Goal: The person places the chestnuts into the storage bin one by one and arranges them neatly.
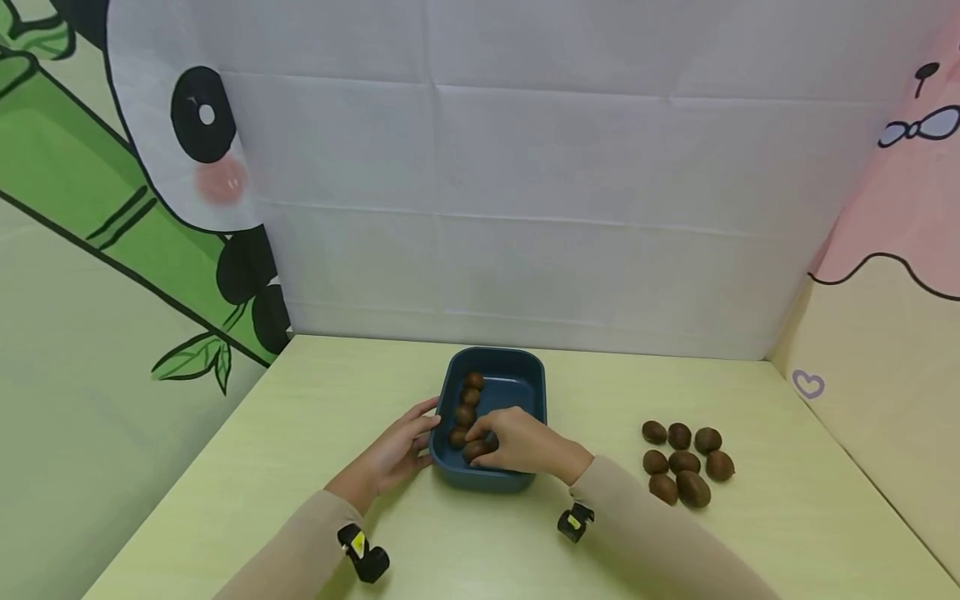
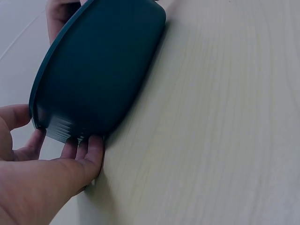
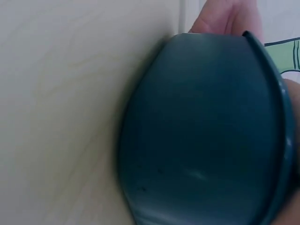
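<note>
In the head view, a dark blue rectangular tray (image 1: 517,392) stands on the table, with several brown chestnuts (image 1: 467,415) in a row along its left inner side. My left hand (image 1: 397,450) rests its fingers against the tray's outer left wall; the left wrist view shows its fingertips (image 2: 96,143) touching that outside. My right hand (image 1: 525,442) reaches over the near right rim and pinches a chestnut (image 1: 476,451) at the row's near end between thumb and fingers. In the right wrist view the tray wall (image 3: 201,131) hides most of that hand.
On the table right of the tray lies a loose group of several more chestnuts (image 1: 684,462), close to my right forearm. A white cloth wall (image 1: 525,208) rises behind the table (image 1: 315,392), with printed cartoon panels at both sides.
</note>
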### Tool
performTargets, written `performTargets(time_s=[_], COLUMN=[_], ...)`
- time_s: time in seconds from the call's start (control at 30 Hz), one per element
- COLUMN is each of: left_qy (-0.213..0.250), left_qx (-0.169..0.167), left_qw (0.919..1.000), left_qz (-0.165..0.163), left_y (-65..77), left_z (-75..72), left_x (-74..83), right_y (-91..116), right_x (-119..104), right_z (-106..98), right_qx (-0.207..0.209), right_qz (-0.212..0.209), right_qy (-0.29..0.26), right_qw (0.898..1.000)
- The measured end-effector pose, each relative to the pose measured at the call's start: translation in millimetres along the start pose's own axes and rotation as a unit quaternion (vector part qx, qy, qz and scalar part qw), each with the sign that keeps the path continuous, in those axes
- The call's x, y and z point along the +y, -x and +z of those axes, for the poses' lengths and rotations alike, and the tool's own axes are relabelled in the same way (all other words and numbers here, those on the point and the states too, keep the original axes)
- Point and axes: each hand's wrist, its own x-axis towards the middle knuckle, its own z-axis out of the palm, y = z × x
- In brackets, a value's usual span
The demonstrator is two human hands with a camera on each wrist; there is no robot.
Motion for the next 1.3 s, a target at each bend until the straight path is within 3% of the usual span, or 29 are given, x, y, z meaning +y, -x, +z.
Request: performTargets(time_s=[0.37, 0.77, 1.3], left_qy=[0.003, 0.004, 0.004], left_qx=[-0.007, -0.007, -0.004], left_qw=[1.0, 1.0, 1.0], left_qz=[0.003, 0.002, 0.004], left_y=[1.2, 1.3, -0.5], left_z=[-0.2, -1.6, -3.2], left_x=[-0.3, 0.4, -1.5], right_y=[-16.4, -20.6, -5.8], right_x=[-3.8, -3.8, 3.5], right_z=[13.1, 16.2, -8.1], right_qx=[-0.022, -0.015, -0.015], right_qz=[0.015, 0.013, 0.018], right_qy=[-0.004, -0.017, -0.052], right_qw=[1.0, 1.0, 0.998])
